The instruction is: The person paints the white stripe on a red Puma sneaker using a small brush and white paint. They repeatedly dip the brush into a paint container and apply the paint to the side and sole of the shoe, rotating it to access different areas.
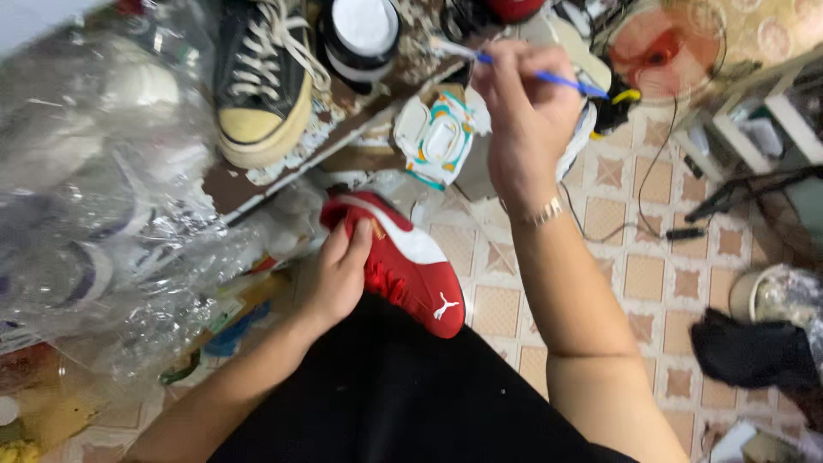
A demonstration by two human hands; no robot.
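**Currently: loading the brush, shoe steadied on the lap**

Left hand [339, 274] is wrapped over the heel end of the red sneaker [399, 257], fingers curled onto the upper, thumb side underneath as far as I can tell. The shoe rests on the lap, on the black garment [386, 394], toe pointing toward the lower right, white side stripe facing up.

Right hand [523, 111] is pinched closed on a thin blue-handled brush [557, 81], with the bristle end reaching toward the cluttered wooden bench [257, 184]. A white-lidded jar [360, 34] sits just beyond the tip, too blurred to tell whether the bristles touch anything. A white plastic pack with teal and orange trim [437, 137] lies just below the brush hand.

My read on doing this well:
- Keep the left grip firm at the heel so the shoe doesn't roll on the lap when the brush lands.
- Take a small load and wipe off any excess, since a drip on the red suede-like upper would likely show.
- Bring the brush in low, stroke along the stripe edge, not across it.
- Watch the cable [651, 171] on the tiled floor [651, 274] near the elbow.

A black high-top with a yellowed sole [257, 86] sits on the bench, and clear plastic bags [94, 171] are piled at the left.
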